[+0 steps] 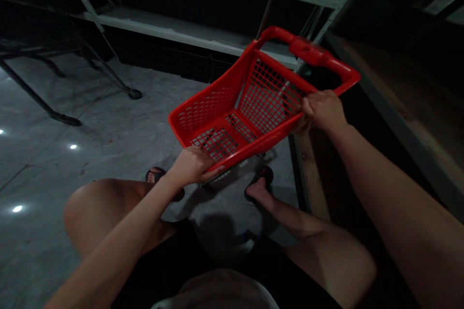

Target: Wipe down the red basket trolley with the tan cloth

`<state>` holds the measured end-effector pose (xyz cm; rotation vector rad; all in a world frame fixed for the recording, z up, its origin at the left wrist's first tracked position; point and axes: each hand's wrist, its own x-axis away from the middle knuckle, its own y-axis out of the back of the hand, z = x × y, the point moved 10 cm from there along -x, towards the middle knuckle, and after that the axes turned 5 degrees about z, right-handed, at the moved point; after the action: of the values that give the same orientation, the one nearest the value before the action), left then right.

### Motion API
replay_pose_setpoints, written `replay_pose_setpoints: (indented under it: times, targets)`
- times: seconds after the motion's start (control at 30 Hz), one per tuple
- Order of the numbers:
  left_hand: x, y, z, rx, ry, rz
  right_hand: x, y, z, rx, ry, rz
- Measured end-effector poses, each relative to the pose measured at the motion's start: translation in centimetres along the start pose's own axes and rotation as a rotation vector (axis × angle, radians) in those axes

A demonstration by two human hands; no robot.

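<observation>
A red plastic shopping cart point(250, 142) with latticed walls stands between my feet, its looped handle point(311, 53) up toward the far right. Nothing lies in its basket. My left hand point(192, 164) is closed over the near rim at the left corner, fingers curled to the inside. At the right end of the same side, just below the handle, my right hand point(322, 108) grips the rim. Something brownish shows beneath the right hand, too dim to make out. Most of the cart's underside is hidden by the basket.
White metal shelving point(174, 31) runs behind the cart, with a thin pole point(270, 2) leaning there. A wooden board point(313, 174) borders the right side. Dark-legged frames with casters point(134, 92) stand at left on the grey floor point(108, 130). My sandalled feet flank the cart.
</observation>
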<state>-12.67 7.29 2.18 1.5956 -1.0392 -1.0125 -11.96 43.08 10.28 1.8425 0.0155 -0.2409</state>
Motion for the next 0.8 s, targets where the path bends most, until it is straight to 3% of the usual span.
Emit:
replay_pose_setpoints:
  times: [0.07, 0.13, 0.27, 0.4, 0.53, 0.67, 0.8]
  targets:
    - [-0.7, 0.0, 1.8, -0.024, 0.029, 0.0, -0.2, 0.1, -0.7, 0.044, -0.072, -0.025]
    - [-1.9, -0.2, 3.6, -0.082, 0.048, 0.037, -0.1, 0.4, 0.2, 0.039, -0.148, -0.085]
    - [-4.3, 0.4, 6.3, -0.128, 0.039, 0.066, -0.3, 0.0, 6.9, -0.003, -0.131, -0.104]
    - [-5.3, 1.2, 5.8, -0.1, 0.031, 0.124, 0.1, 0.3, 14.4, -0.079, -0.081, -0.146]
    - [-6.5, 1.5, 3.3, -0.117, 0.215, 0.109, 1.3, 1.4, 18.7, -0.093, -0.052, -0.209]
    - [-7.8, 0.4, 0.8, -0.123, 0.29, 0.109, 2.4, 1.4, 18.8, -0.086, 0.086, -0.111]
    - [-8.1, -0.7, 0.0, -0.136, 0.243, 0.116, 3.7, 0.8, 14.4, 0.002, 0.181, 0.043]
